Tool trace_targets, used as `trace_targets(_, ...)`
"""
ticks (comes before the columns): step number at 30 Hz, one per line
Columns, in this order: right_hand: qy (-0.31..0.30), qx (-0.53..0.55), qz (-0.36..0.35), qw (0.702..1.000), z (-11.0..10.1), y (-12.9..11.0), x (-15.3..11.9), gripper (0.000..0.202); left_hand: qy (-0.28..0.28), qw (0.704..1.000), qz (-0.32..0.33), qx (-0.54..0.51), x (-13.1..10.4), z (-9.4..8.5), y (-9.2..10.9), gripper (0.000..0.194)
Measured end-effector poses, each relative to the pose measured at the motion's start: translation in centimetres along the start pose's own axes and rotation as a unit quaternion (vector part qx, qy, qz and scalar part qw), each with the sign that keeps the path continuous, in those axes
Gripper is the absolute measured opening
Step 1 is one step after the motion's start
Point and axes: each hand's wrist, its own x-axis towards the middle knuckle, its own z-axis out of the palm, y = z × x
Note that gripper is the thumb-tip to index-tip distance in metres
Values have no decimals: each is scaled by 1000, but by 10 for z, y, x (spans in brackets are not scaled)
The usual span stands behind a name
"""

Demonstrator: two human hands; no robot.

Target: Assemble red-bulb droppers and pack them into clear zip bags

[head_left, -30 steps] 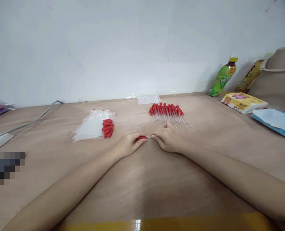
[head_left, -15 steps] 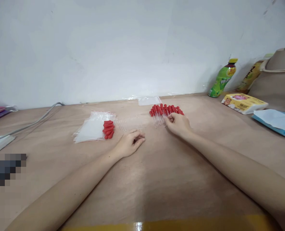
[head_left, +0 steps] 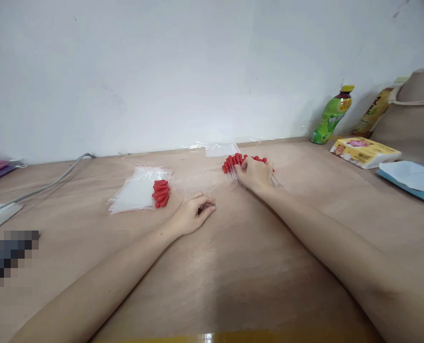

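Several clear droppers with red rubber bulbs (head_left: 229, 163) lie side by side in a fanned row on the brown tabletop. Over their middle is my right hand (head_left: 254, 174), fingers closed around a bulb end and hiding part of the row. My left hand (head_left: 193, 213) rests on the table, its fingers curled toward the thumb with nothing visible between them. Just beyond it lies a row of clear thin tubes (head_left: 193, 183) without bulbs. A small pile of loose red bulbs (head_left: 160, 193) sits to its left, on the edge of a stack of clear zip bags (head_left: 136, 190).
Against the wall lies another flat clear bag (head_left: 221, 150). At the right are a green drink bottle (head_left: 331, 116), a yellow tissue pack (head_left: 365, 151), a blue-and-white packet (head_left: 412, 181) and a beige bag (head_left: 412, 124). A grey cable (head_left: 61, 175) runs along the left.
My right hand has shifted slightly left and farther up over the droppers, now covering the middle bulbs and revealing tubes on the right. The left hand stays put.
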Motion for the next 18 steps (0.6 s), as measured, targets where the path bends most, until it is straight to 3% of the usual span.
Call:
trace_targets(3,-4,12,-61,998,-4,-13,-10,27,1,1000,3,0,0,1,0,13)
trace_targets(6,-48,10,-104,993,-1,-35,-17,26,-1,1000,10,9,0,1,1,13)
trace_targets(9,-103,-7,-90,991,7,-58,-19,26,24,998,19,47,0,0,0,14)
trace_targets(13,-144,0,-47,988,16,-77,-15,26,158,976,5,152,3,-10,-9,15)
trace_targets(16,-168,-5,-35,985,15,-80,-13,23,288,926,-90,228,6,-22,-22,18)
trace_targets(18,-176,-14,-38,984,13,-79,-13,20,325,894,-180,252,7,-31,-31,25)
